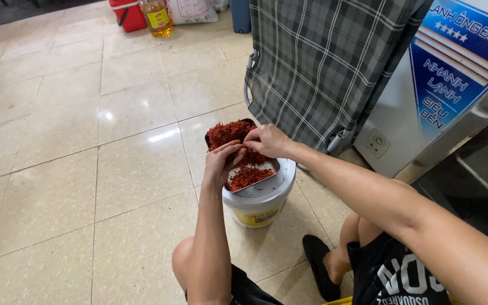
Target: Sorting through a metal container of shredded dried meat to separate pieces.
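Observation:
A dark metal tray (273, 168) rests on top of a white plastic bucket (262, 204) on the tiled floor. The tray holds a heap of red shredded dried food (227, 133). My left hand (221, 160) is curled over the middle of the tray, fingers pinched in the red shreds. Just to its right, my right hand (266, 140) also has its fingers closed in the shreds. The two hands almost touch, and they hide the middle of the pile.
A folded checked cot (323, 62) leans right behind the bucket. A white chest freezer (441, 85) stands at the right. A red container (127, 13) and a bottle of yellow oil (156, 17) stand at the far back. My knees and black sandal (318, 271) flank the bucket.

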